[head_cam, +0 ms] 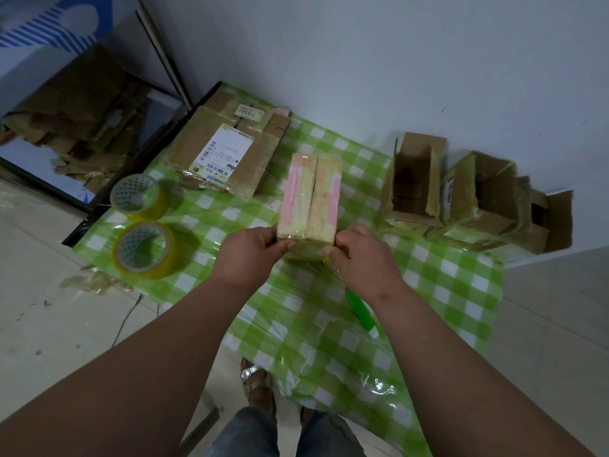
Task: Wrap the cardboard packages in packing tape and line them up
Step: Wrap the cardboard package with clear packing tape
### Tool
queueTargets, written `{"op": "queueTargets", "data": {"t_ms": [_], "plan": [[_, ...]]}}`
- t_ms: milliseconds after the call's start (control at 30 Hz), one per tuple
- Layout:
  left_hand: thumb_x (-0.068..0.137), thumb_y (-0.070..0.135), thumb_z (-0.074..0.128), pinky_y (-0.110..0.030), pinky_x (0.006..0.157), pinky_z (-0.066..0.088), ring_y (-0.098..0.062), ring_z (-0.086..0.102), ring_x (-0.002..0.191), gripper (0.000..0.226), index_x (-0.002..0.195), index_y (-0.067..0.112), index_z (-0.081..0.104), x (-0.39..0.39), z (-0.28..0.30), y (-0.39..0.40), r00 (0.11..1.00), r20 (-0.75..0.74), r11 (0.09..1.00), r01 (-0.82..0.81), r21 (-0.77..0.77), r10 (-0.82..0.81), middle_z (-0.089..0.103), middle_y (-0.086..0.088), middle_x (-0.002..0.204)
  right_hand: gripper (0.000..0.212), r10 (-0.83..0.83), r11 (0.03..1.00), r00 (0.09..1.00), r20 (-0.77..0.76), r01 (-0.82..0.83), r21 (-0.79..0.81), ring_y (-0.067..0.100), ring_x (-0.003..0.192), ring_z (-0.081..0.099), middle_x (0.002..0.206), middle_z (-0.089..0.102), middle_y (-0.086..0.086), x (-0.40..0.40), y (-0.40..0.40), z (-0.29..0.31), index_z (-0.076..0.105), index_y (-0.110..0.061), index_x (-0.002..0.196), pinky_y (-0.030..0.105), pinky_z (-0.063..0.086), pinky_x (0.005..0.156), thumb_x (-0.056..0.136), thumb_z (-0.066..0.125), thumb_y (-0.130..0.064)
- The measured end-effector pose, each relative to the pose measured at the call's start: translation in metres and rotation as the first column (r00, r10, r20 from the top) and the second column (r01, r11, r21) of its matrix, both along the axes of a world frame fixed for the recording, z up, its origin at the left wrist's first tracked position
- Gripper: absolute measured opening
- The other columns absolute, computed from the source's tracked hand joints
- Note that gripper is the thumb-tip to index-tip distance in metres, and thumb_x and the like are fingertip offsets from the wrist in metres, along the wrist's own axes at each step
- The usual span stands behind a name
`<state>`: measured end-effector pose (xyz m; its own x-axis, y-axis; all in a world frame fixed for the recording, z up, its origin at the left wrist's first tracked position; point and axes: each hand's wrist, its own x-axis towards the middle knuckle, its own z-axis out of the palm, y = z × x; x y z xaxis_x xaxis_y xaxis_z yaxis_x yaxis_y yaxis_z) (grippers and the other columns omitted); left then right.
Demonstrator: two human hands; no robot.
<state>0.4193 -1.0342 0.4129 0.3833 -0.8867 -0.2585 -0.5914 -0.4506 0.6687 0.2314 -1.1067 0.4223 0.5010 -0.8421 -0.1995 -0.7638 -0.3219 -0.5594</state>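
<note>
A small cardboard package [309, 196] with pink patches and a glossy tape covering stands on the green checked tablecloth [428, 285] in the middle. My left hand [247, 255] grips its near left corner, thumb on top. My right hand [362, 255] pinches the near right corner, fingers curled against the box. Two rolls of yellowish packing tape [140, 196] [146, 249] lie to the left of the package.
A stack of flattened cardboard with a shipping label [224, 150] lies at the back left. Two open taped boxes [417, 183] [487, 196] stand against the wall at the right. A green cutter [362, 311] lies under my right wrist. Crumpled tape scraps [92, 282] lie on the floor at left.
</note>
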Motion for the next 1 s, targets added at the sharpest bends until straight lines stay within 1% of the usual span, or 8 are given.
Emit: {"op": "queueTargets", "data": {"t_ms": [100,233,400,500,633,733,833,1000], "plan": [[0.09,0.041,0.066,-0.009,0.048,0.035,0.006,0.056,0.058,0.025,0.111,0.03,0.073,-0.001,0.0,0.0,0.999,-0.032,1.0,-0.013,0.0,0.013,0.059,0.024,0.058,0.02,-0.042,0.997,0.999,0.024,0.04,0.068,0.017,0.087,0.053,0.098,0.049,-0.004,-0.002,0.002,0.003,0.055,-0.026,0.075,0.027,0.038,0.073,0.088,0.067,-0.034],[0.094,0.038,0.062,-0.006,0.056,0.037,0.002,0.062,0.078,0.026,0.119,0.032,0.069,0.001,0.001,0.005,0.998,-0.064,1.0,0.012,0.002,-0.011,0.067,0.022,0.079,0.015,-0.081,0.984,0.995,0.052,0.072,0.16,0.014,0.092,0.053,0.1,0.049,-0.005,-0.004,0.005,0.014,0.061,-0.029,0.076,0.019,0.035,0.076,0.08,0.071,-0.019],[0.098,0.035,0.056,-0.026,0.089,0.045,-0.014,0.059,0.116,0.048,0.145,0.029,0.045,0.005,0.011,-0.003,0.987,-0.153,0.998,-0.052,-0.036,0.046,0.066,0.006,0.125,0.023,-0.164,0.966,0.979,0.118,0.136,0.219,0.007,0.089,0.048,0.102,0.051,-0.008,-0.002,0.018,0.027,0.064,-0.031,0.083,0.008,0.034,0.068,0.078,0.067,-0.009],[0.099,0.023,0.054,-0.04,0.089,0.05,-0.025,0.063,0.106,0.042,0.139,0.025,0.041,0.005,0.02,-0.015,0.98,-0.193,0.995,-0.058,-0.082,0.042,0.068,0.006,0.116,0.019,-0.2,0.963,0.966,0.162,0.163,0.215,0.006,0.091,0.048,0.102,0.051,-0.01,0.005,0.033,0.028,0.073,-0.023,0.094,0.012,0.033,0.073,0.081,0.068,-0.011],[0.097,0.012,0.052,-0.037,0.087,0.047,-0.026,0.062,0.107,0.036,0.129,0.028,0.045,0.007,0.024,-0.02,0.996,-0.084,0.996,0.029,-0.084,-0.036,0.063,0.002,0.12,0.019,-0.256,0.952,0.932,0.258,0.197,0.234,-0.006,0.074,0.049,0.09,0.052,-0.016,0.015,0.052,0.023,0.075,-0.02,0.099,0.001,0.032,0.066,0.081,0.073,-0.014],[0.093,0.005,0.054,-0.032,0.098,0.039,-0.026,0.05,0.126,0.043,0.134,0.02,0.053,0.007,0.025,-0.016,0.975,0.161,0.971,0.178,-0.161,-0.152,0.05,-0.006,0.14,0.027,-0.31,0.92,0.914,0.262,0.219,0.324,0.0,0.081,0.054,0.094,0.055,-0.011,0.019,0.061,0.018,0.073,-0.019,0.109,0.02,0.045,0.079,0.083,0.072,-0.012],[0.092,0.03,0.062,-0.038,0.112,0.03,-0.029,0.033,0.139,0.06,0.145,0.007,0.043,0.006,0.028,-0.014,0.924,0.268,0.941,0.315,-0.126,-0.273,0.034,-0.01,0.154,0.036,-0.371,0.882,0.893,0.255,0.253,0.397,0.014,0.107,0.061,0.118,0.063,-0.002,0.024,0.068,0.012,0.067,-0.021,0.118,0.032,0.05,0.095,0.084,0.07,-0.009],[0.077,0.053,0.074,-0.042,0.111,0.034,-0.025,0.027,0.143,0.104,0.155,0.014,0.018,0.014,0.028,-0.023,0.894,0.267,0.932,0.353,0.075,-0.36,0.015,0.001,0.161,0.039,-0.576,0.775,0.751,0.323,0.375,0.509,-0.001,0.087,0.058,0.106,0.058,-0.015,0.035,0.077,0.005,0.047,-0.029,0.112,0.017,0.046,0.067,0.087,0.073,-0.015]]}}
